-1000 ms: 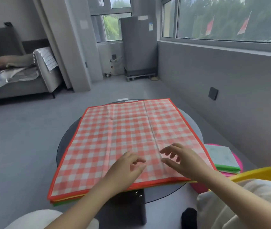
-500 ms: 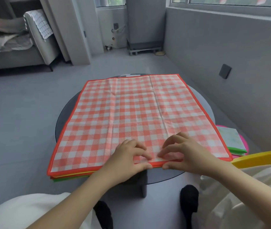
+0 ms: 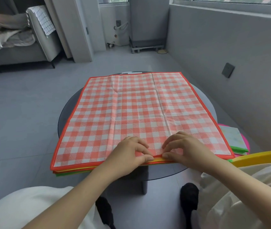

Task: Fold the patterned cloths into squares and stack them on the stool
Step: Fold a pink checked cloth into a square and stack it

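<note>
A red-and-white checked cloth (image 3: 136, 113) with a red border lies flat on top of a pile of other cloths with yellow and green edges (image 3: 75, 171), spread over a round dark table (image 3: 204, 103). My left hand (image 3: 129, 154) and my right hand (image 3: 186, 149) sit side by side at the middle of the cloth's near edge, thumbs and fingers pinching the red border. To the right, low down, a pink stool (image 3: 245, 141) carries folded cloths (image 3: 232, 138) with green edges.
A yellow chair rim (image 3: 262, 157) is at my right. A grey wall with a dark socket plate (image 3: 228, 70) runs along the right. A grey sofa (image 3: 21, 47) stands far left. My knees in white fabric and black shoes are below the table.
The view has tilted further down. Both hands slid from the cloth's surface back to its near edge and closed their fingers on the red border.
</note>
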The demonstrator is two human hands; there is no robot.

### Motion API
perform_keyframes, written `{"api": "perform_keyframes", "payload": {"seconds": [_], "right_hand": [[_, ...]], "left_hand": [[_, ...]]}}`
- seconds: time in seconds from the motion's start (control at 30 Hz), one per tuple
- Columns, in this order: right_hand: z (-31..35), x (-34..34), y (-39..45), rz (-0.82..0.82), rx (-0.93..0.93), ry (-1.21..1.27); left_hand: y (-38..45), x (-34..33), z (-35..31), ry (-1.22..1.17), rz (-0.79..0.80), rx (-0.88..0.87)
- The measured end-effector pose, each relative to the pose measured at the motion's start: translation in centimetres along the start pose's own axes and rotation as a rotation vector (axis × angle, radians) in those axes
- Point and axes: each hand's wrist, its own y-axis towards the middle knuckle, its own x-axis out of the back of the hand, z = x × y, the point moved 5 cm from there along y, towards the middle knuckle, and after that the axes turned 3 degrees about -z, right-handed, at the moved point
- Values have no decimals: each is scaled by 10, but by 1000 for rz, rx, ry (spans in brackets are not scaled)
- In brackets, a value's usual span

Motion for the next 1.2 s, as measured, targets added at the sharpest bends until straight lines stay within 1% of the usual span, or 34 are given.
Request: {"api": "perform_keyframes", "payload": {"seconds": [0.17, 0.23, 0.33, 0.43, 0.57, 0.63, 0.73, 0.83, 0.97, 1.1, 1.2], "right_hand": [[6, 10, 1, -95, -85, -7], [10, 14, 2, -152, -91, -31], [20, 30, 5, -194, -95, -99], [32, 57, 5, -139, -96, -151], [45, 90, 10, -53, -85, -208], [46, 100, 22, -44, -81, -274], [38, 105, 51, -109, -82, -342], [19, 96, 85, -164, -90, -361], [-9, 75, 122, -232, -66, -363], [-34, 50, 143, -248, -98, -297], [-50, 33, 151, -232, -123, -298]], "left_hand": [[0, 20, -3, 52, -12, 73], [0, 31, -7, 121, -46, 92], [-1, 47, -18, 206, -73, 88], [-4, 68, -35, 229, -59, 58], [1, 90, -51, 200, 50, 48], [13, 98, -52, 205, 60, 38], [41, 105, -43, 252, -20, 49], [71, 104, -28, 304, -105, 56], [101, 94, -5, 293, -198, 68], [122, 79, 15, 290, -258, 77], [133, 65, 30, 310, -270, 61]]}}
